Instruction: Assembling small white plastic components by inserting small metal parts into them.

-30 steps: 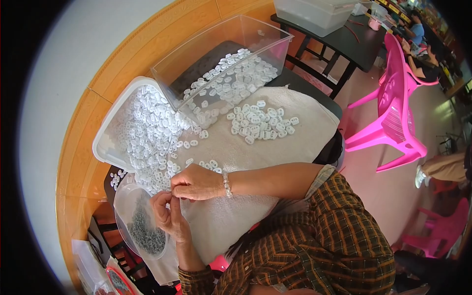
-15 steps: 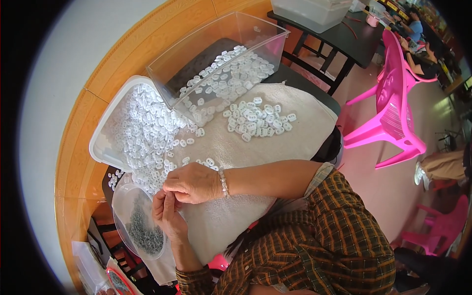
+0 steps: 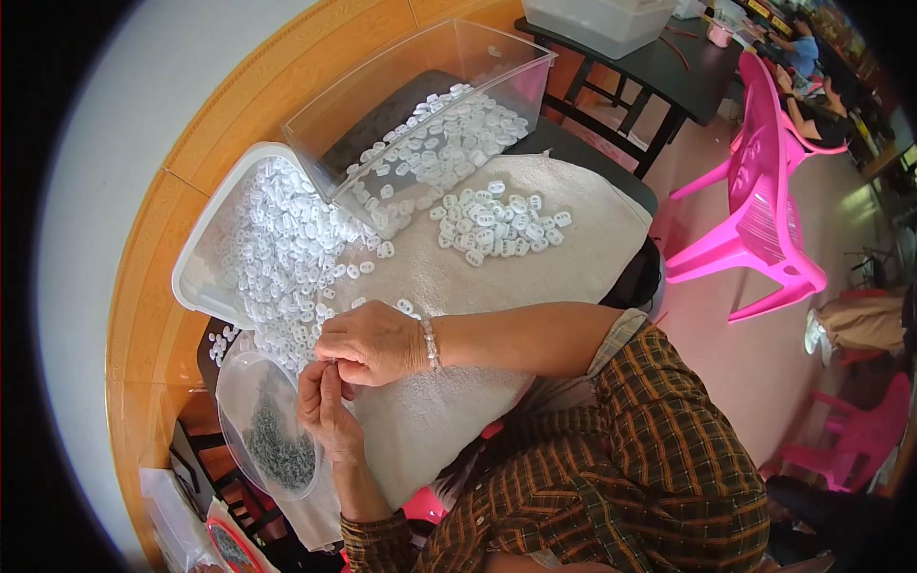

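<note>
My right hand (image 3: 375, 342), with a pale bead bracelet on the wrist, comes in from the right and meets my left hand (image 3: 330, 411) fingertip to fingertip. Both are closed in a pinch; what they hold is hidden between the fingers. Just beyond them, a heap of small white oval plastic pieces (image 3: 277, 229) spills from a tilted white tub (image 3: 187, 286) onto a beige cloth (image 3: 573, 210). Beside my left hand stands a round clear tub (image 3: 229, 420) of tiny grey-green bits (image 3: 279, 444), too small to name surely.
A clear rectangular bin (image 3: 382, 95) with more white pieces stands at the far side. A separate pile of white pieces (image 3: 499, 224) lies right of it on the cloth. A pink plastic chair (image 3: 755, 210) and a dark table (image 3: 697, 81) are at right, with people seated farther back.
My hands stay together, with the fingertips shifting slightly against each other. The far piles and containers sit a little higher in the picture, as the view has moved slightly.
</note>
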